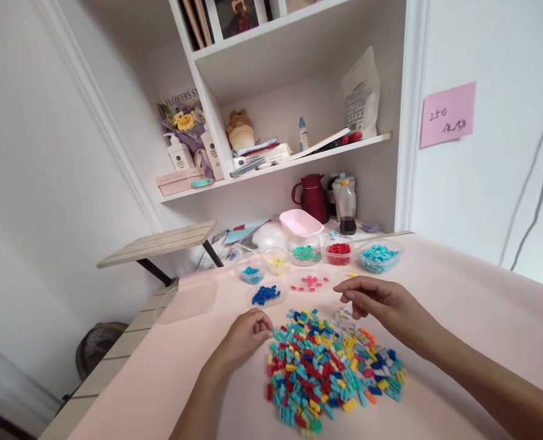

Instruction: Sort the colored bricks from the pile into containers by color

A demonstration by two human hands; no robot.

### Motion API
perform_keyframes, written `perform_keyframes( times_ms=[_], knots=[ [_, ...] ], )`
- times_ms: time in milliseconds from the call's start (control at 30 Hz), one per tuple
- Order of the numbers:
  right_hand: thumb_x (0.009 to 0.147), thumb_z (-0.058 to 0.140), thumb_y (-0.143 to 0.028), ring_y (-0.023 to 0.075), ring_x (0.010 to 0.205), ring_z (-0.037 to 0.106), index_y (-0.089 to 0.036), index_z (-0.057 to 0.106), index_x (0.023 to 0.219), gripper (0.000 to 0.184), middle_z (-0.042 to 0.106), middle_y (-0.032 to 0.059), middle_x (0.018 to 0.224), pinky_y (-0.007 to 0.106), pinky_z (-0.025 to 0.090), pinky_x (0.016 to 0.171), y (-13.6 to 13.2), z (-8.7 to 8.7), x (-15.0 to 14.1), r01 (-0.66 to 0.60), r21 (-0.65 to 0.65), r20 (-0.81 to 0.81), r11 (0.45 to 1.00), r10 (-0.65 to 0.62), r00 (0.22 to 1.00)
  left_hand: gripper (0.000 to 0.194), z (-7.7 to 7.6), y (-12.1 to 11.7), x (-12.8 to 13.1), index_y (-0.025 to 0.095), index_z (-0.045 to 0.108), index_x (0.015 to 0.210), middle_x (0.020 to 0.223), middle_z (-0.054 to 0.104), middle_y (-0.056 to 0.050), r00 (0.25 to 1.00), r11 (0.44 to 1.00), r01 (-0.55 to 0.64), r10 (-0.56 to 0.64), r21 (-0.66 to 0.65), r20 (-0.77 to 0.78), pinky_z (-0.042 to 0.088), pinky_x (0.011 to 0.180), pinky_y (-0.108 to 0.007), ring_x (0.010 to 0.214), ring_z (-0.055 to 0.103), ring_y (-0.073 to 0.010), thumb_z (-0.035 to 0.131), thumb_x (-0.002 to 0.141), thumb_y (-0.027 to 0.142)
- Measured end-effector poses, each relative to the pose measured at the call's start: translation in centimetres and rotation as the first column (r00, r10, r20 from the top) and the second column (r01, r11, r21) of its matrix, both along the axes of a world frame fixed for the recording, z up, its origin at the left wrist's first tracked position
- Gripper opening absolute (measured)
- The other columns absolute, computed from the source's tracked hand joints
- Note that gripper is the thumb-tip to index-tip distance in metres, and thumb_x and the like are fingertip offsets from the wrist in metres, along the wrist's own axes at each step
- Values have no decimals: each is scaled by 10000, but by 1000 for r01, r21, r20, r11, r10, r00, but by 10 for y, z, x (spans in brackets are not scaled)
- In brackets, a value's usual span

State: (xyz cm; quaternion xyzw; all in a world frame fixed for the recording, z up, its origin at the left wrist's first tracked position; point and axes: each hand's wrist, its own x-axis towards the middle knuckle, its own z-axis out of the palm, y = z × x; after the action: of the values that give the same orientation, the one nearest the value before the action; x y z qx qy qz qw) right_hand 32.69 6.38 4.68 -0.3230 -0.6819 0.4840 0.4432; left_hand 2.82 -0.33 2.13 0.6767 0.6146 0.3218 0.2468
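A mixed heap of small building bricks in many colours lies on the pink table cover. At its upper left edge rests my left hand, fingers curled together; whatever may be between the fingertips is too small to make out. My right hand hovers over the heap's upper right side, index finger stretched out, thumb apart, no brick visible in it. Just beyond its fingertips, pink bricks lie scattered in a shallow clear tray. Dark blue bricks sit in another shallow tray, nearer my left hand.
Behind stand clear tubs of light blue bricks, yellow bricks, green bricks, red bricks and turquoise bricks. A clear lid lies left. Farther back are a pink basin, red jug and bottle.
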Motion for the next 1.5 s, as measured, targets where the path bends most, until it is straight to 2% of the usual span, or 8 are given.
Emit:
perform_keyframes(
  times_ms=[233, 433, 567, 700, 900, 1100, 1267, 1500],
  knots=[
    [831, 581, -498, 144, 618, 592, -209, 702, 957, 338, 645, 57, 840, 280, 525, 597, -6, 10, 4, 12, 67, 11, 998, -13, 1000, 70, 10, 1, -20, 190, 649, 719, 651, 522, 31, 974, 952, -228, 222, 206, 50, 388, 557, -222, 575, 466, -110, 604, 692, 236],
    [841, 571, -490, 169, 629, 604, -216, 707, 963, 329, 645, 44, 732, 287, 520, 605, -8, 20, 17, 97, 164, -4, 982, -97, 995, 177, 51, 11, -28, 193, 660, 813, 664, 540, 29, 924, 836, -379, 363, 396, 119, 424, 519, -228, 531, 501, -105, 595, 737, 339],
    [855, 557, -481, 166, 643, 606, -227, 704, 977, 317, 649, 40, 752, 289, 514, 629, -9, 24, 21, 111, 205, -6, 972, -112, 994, 161, 84, 40, -20, 215, 683, 828, 755, 595, 9, 917, 799, -376, 392, 469, 68, 453, 564, -236, 600, 547, -116, 623, 738, 333],
    [856, 547, -489, 157, 617, 595, -215, 698, 968, 332, 650, 46, 789, 289, 514, 606, -8, 27, 23, 134, 191, -52, 972, -126, 991, 116, 100, 81, -13, 218, 686, 845, 882, 623, -13, 907, 789, -357, 421, 500, -17, 487, 668, -255, 721, 582, -126, 597, 796, 272],
    [859, 545, -480, 157, 626, 593, -214, 689, 970, 322, 647, 34, 743, 280, 508, 616, -7, 34, 33, 172, 179, -99, 969, -156, 983, 221, 102, 107, -23, 156, 620, 1013, 1028, 638, -49, 873, 811, -381, 474, 444, -115, 514, 792, -364, 877, 615, -155, 576, 883, 330],
    [853, 543, -473, 163, 642, 609, -206, 683, 1003, 337, 666, 51, 804, 288, 516, 637, -10, 40, 42, 214, 135, -76, 968, -205, 976, 180, 106, 82, -28, 186, 677, 942, 1061, 647, -73, 857, 768, -458, 515, 448, -7, 477, 848, -338, 910, 634, -182, 542, 838, 244],
    [853, 510, -350, 157, 636, 635, -187, 696, 889, 249, 677, 38, 802, 263, 489, 594, 1, 35, 46, 37, 115, 306, 993, -71, 950, 298, 89, 37, -6, 175, 679, 931, 884, 696, -56, 805, 726, -592, 551, 349, 220, 481, 734, -316, 830, 663, -212, 477, 739, 278],
    [843, 480, -233, 136, 608, 628, -245, 697, 888, 223, 706, -17, 768, 246, 406, 579, 6, 23, 37, 66, 270, 624, 961, -227, 748, 221, 47, 2, 3, 176, 668, 715, 682, 681, -35, 724, 692, -685, 611, 228, 322, 419, 610, -279, 721, 641, -210, 485, 641, 278]
  ],
)
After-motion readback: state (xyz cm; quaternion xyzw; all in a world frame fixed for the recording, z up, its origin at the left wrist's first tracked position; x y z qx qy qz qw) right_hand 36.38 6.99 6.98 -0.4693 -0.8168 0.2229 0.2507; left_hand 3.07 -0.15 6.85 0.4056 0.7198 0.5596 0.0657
